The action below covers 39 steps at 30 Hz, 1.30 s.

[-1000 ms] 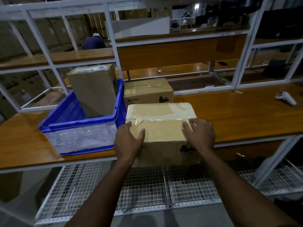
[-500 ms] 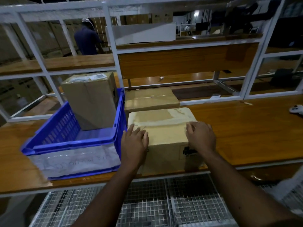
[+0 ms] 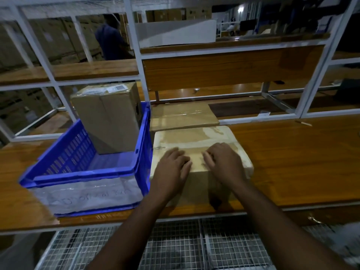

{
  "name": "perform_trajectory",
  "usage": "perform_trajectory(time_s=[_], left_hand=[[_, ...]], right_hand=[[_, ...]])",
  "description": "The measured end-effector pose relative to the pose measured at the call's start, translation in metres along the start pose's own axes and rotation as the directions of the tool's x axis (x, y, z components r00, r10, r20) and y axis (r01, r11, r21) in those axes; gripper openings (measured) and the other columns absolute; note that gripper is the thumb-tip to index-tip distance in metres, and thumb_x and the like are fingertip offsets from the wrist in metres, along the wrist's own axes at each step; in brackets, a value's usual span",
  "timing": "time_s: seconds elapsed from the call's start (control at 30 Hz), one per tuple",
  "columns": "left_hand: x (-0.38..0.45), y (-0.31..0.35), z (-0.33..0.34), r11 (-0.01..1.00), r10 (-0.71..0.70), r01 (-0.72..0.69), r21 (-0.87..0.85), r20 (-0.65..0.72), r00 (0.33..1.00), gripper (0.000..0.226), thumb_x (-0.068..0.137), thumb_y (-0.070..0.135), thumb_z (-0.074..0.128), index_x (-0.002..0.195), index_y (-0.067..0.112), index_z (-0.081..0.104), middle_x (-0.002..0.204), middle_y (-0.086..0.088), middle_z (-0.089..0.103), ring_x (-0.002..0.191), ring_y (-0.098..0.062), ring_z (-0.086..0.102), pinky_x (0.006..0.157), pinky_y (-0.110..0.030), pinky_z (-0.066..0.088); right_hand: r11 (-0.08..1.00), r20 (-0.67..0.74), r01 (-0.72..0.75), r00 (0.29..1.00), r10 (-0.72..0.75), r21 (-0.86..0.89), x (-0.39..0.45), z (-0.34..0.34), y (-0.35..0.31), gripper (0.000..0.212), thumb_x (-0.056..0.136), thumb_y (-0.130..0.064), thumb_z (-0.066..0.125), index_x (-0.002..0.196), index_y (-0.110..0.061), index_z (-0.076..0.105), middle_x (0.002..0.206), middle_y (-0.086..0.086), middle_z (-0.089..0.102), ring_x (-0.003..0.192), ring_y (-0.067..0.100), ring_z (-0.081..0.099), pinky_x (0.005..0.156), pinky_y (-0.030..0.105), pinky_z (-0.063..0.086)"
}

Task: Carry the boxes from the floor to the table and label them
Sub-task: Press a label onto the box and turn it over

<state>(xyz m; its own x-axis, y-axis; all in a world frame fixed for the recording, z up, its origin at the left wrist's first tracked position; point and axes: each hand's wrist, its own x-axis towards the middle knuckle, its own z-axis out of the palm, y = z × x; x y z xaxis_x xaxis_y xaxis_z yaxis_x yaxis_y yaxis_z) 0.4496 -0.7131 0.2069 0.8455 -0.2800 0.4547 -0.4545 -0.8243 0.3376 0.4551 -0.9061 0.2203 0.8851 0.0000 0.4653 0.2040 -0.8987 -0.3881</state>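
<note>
A taped cardboard box (image 3: 194, 135) rests on the wooden table (image 3: 296, 156), near its front edge. My left hand (image 3: 171, 169) and my right hand (image 3: 224, 162) lie flat on the box's top, close together near the middle, fingers extended and pointing away from me. Neither hand grips the box. A second flat cardboard box (image 3: 183, 115) lies directly behind it. A taller box (image 3: 109, 117) with a white label on top stands inside a blue plastic crate (image 3: 87, 173) to the left.
White metal frame posts (image 3: 136, 55) and a wooden upper shelf (image 3: 233, 65) rise behind the table. A wire mesh shelf (image 3: 175, 248) runs below the table edge. Another person (image 3: 111, 41) stands beyond the rack at the back left.
The box went from overhanging the front edge to resting on the table. Both hands slid from its outer corners inward across the top. The view has come closer.
</note>
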Motion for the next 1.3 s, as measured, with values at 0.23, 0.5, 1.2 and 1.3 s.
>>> perform_trajectory(time_s=[0.23, 0.5, 1.2, 1.3], left_hand=[[-0.002, 0.009, 0.008, 0.999, -0.051, 0.051, 0.017, -0.026, 0.998, 0.036, 0.102, 0.039, 0.043, 0.115, 0.02, 0.072, 0.111, 0.004, 0.069, 0.101, -0.01, 0.06, 0.087, -0.033, 0.051], [0.041, 0.002, -0.004, 0.989, -0.088, 0.085, 0.125, 0.021, 0.996, 0.023, 0.095, 0.041, 0.06, 0.106, 0.024, 0.071, 0.101, 0.007, 0.066, 0.087, -0.008, 0.06, 0.072, -0.029, 0.052], [0.067, -0.047, 0.004, 0.905, -0.373, 0.251, 0.344, 0.358, 0.856, 0.082, 0.1, 0.067, 0.017, 0.161, 0.014, 0.001, 0.169, 0.0, -0.006, 0.155, -0.012, -0.009, 0.125, -0.049, -0.006], [0.07, -0.049, 0.005, 0.905, -0.368, 0.245, 0.347, 0.352, 0.86, 0.08, 0.102, 0.064, 0.019, 0.161, 0.013, 0.002, 0.169, -0.002, -0.005, 0.155, -0.014, -0.007, 0.126, -0.048, -0.001]], right_hand=[[0.998, 0.022, 0.056, 0.998, -0.056, -0.018, -0.012, 0.011, -0.003, 0.019, 0.099, -0.037, 0.054, 0.092, -0.029, 0.07, 0.089, -0.012, 0.062, 0.08, 0.002, 0.051, 0.071, 0.019, 0.039], [0.993, 0.128, 0.032, 0.992, -0.017, -0.116, 0.038, 0.012, -0.014, 0.026, 0.096, -0.038, 0.06, 0.075, -0.024, 0.067, 0.069, -0.006, 0.056, 0.064, 0.008, 0.053, 0.059, 0.024, 0.042], [0.944, 0.452, 0.015, 0.881, 0.144, -0.331, 0.074, 0.022, 0.059, 0.08, 0.099, -0.067, 0.016, 0.16, -0.015, 0.013, 0.168, 0.002, 0.007, 0.154, 0.017, 0.001, 0.122, 0.053, -0.005], [0.948, 0.447, 0.003, 0.882, 0.148, -0.32, 0.077, 0.024, 0.058, 0.08, 0.098, -0.067, 0.017, 0.159, -0.016, 0.016, 0.168, 0.001, 0.01, 0.154, 0.017, 0.003, 0.123, 0.052, -0.002]])
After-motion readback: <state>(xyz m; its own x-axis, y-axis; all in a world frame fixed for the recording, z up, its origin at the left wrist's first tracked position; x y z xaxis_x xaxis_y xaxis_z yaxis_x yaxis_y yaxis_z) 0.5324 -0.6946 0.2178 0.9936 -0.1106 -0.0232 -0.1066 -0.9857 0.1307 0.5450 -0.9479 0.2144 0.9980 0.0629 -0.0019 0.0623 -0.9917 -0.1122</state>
